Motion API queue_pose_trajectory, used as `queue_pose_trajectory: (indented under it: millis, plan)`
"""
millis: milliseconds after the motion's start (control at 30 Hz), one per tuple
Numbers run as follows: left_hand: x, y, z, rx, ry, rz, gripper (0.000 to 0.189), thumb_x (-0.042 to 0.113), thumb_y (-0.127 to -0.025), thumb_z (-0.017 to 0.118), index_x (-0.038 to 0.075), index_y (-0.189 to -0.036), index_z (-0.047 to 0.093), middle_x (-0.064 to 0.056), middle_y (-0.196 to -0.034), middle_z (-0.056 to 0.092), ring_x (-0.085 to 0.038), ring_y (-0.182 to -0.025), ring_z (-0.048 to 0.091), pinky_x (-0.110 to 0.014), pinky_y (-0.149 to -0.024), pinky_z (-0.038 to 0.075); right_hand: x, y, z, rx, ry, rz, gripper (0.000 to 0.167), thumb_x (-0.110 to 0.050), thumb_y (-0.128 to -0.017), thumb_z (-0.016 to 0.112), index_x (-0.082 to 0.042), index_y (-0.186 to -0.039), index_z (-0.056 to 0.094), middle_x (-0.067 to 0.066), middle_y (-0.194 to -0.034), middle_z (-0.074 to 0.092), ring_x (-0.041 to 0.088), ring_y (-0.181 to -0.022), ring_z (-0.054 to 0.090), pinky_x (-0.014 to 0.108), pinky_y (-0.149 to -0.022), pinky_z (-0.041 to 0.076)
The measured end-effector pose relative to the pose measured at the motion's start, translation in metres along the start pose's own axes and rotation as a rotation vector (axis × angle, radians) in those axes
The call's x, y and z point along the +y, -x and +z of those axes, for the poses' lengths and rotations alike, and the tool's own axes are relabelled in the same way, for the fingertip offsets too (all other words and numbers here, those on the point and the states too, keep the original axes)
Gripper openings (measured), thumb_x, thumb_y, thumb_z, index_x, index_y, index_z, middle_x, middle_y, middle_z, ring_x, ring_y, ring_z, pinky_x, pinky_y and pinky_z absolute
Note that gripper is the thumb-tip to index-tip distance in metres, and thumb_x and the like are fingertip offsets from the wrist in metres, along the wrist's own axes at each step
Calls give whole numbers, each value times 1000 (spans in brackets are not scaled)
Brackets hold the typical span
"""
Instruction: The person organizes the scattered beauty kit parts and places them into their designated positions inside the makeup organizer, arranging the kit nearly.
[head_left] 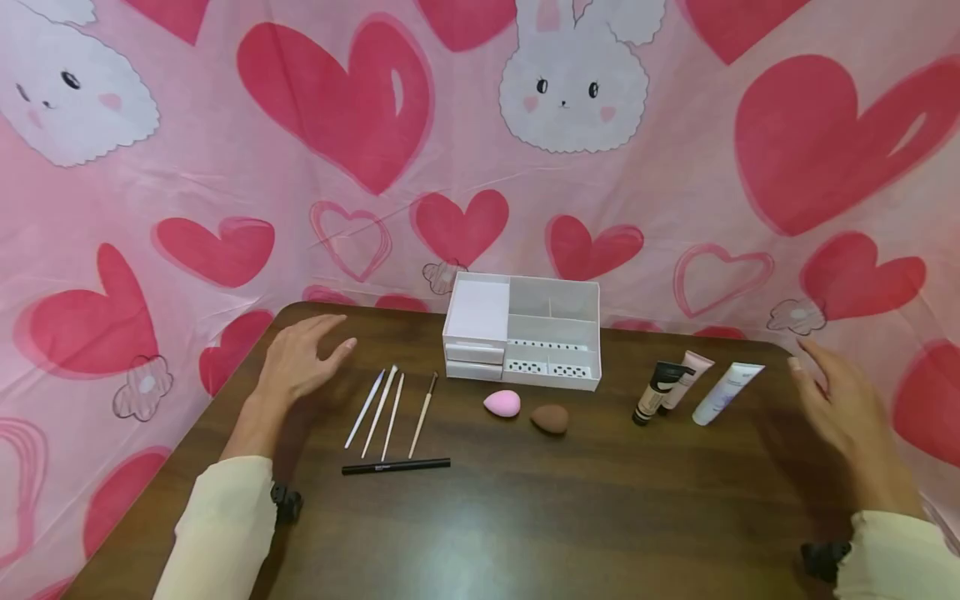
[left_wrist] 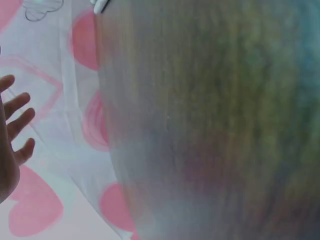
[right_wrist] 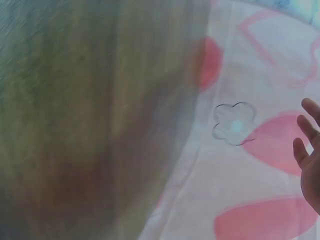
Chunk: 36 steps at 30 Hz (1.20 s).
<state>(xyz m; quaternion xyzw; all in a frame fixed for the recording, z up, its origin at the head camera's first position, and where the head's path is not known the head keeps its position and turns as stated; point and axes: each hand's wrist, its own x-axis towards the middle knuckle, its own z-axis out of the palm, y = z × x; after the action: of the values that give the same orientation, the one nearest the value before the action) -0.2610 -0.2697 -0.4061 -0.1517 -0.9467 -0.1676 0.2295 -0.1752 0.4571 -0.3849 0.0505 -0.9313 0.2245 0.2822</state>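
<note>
My left hand hovers over the table's left side, fingers relaxed and apart, holding nothing. Several slim makeup brushes lie to its right, with a black pencil-like stick below them. At the far right, my right hand is held with loose fingers and grips nothing. Nearest to it is a white squeeze tube; beside that are a pink tube and a black-capped beige tube. In the wrist views, the left hand and right hand show only at the frame edges.
A white cosmetics organizer with drawers and open compartments stands at the table's back middle. In front of it lie a pink makeup sponge and a brown one. A pink heart-patterned cloth hangs behind the brown table.
</note>
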Motion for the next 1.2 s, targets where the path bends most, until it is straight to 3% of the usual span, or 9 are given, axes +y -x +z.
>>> queue_pose_trajectory:
  millis: [133,200,333,400,567,633,833,967,1200]
  plan:
    - [7,4,-5,-26,0,-8,52,41,-95,61,12,-138,62,-20,-139,65,-43,-127,59,-63,-106,44,-14,-5,0,13,-37,-20,47,-18,-105,48,-7,-151,48,37,-146,49,54,-142,37,48,-131,16]
    - [11,5,-7,-36,1,-8,51,41,-95,62,12,-137,63,-19,-137,66,-43,-126,60,-63,-105,45,-22,-7,1,35,-52,-37,46,-19,-104,49,-10,-150,50,33,-148,50,35,-150,37,37,-132,17]
    - [20,9,-12,-68,5,-9,49,41,-95,63,12,-134,65,-18,-135,68,-43,-123,62,-63,-102,47,-41,-14,2,101,-87,-83,43,-19,-102,54,-14,-145,57,-19,-152,51,-15,-140,34,9,-120,19]
    - [24,11,-13,-84,10,-7,48,42,-95,63,12,-133,66,-18,-134,68,-43,-122,62,-63,-101,48,-53,-18,3,125,-101,-103,42,-19,-101,57,-15,-143,59,-27,-147,51,-27,-128,31,3,-111,19]
    - [33,15,-16,-91,27,17,47,42,-94,65,12,-130,68,-16,-129,71,-41,-118,66,-61,-98,51,-82,-25,5,154,-131,-168,39,-16,-99,59,-7,-138,63,26,-135,64,-30,-122,31,1,-106,21]
    - [38,16,-18,-89,40,26,46,41,-93,67,12,-128,69,-15,-128,73,-39,-116,67,-60,-97,53,-92,-27,7,170,-152,-201,38,-14,-99,60,-4,-135,64,17,-135,68,-30,-122,34,0,-106,24]
    - [59,17,-20,-76,87,62,41,37,-91,71,12,-123,72,-12,-122,75,-35,-110,71,-55,-92,56,-120,-29,14,205,-217,-254,35,-14,-97,62,-1,-130,67,-48,-128,49,-27,-121,41,0,-105,29]
    - [75,16,-21,-93,122,95,37,34,-91,72,13,-121,74,-10,-119,77,-32,-107,72,-53,-90,57,-136,-29,22,220,-262,-262,34,-12,-96,64,1,-127,68,-37,-127,56,-24,-121,45,2,-107,32]
    - [90,23,-23,-172,118,90,35,33,-91,73,13,-119,75,-6,-115,78,-28,-103,74,-51,-89,58,-168,-27,40,215,-312,-242,34,-4,-93,64,0,-126,69,26,-122,71,-22,-117,48,1,-102,34]
